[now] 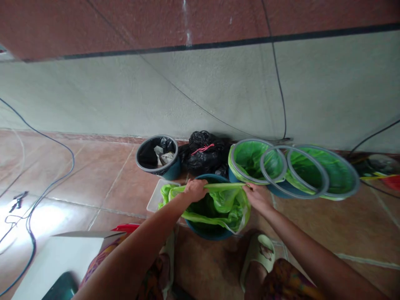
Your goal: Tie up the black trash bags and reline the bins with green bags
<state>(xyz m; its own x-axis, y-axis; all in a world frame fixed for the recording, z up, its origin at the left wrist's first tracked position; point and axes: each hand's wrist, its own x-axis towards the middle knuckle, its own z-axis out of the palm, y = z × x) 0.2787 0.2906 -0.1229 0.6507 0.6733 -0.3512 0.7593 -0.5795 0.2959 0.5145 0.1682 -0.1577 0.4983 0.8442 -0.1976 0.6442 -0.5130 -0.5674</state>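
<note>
A green plastic bag (218, 206) lies in and over a dark teal bin (208, 233) on the tiled floor in front of me. My left hand (195, 189) is closed on the bag's far edge at the left. My right hand (258, 196) pinches the same edge at the right. Between the two hands the edge is stretched taut across the bin's mouth. The rest of the bag hangs loosely over the near rim.
A bin with a black liner (158, 156) and a tied black bag (204, 154) stand by the wall. Green-lined bins with grey rings (256, 160) (325, 171) stand right. A white tray (159, 196), a blue cable (46, 183) and a white box (62, 254) lie left.
</note>
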